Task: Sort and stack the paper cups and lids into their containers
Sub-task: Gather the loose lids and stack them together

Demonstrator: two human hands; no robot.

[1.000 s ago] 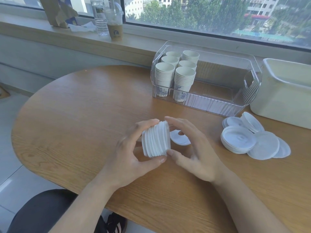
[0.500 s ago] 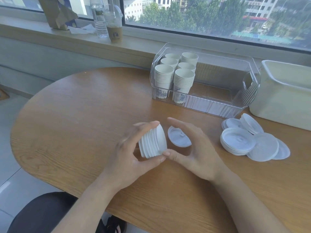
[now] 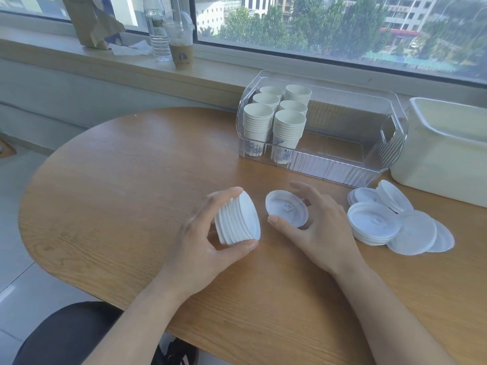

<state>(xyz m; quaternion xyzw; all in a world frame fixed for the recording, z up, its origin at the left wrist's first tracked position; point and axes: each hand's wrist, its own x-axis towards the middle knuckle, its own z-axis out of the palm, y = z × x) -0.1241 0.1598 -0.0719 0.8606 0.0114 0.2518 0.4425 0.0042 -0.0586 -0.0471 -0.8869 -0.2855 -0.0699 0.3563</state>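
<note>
The two hands have moved apart since a moment ago. The left hand (image 3: 200,243) now holds the sideways stack of white plastic lids (image 3: 237,222) alone, at the middle of the frame. The right hand (image 3: 316,227) pinches one single white lid (image 3: 286,208) just above the round wooden surface (image 3: 118,180). No writing can be read.
</note>
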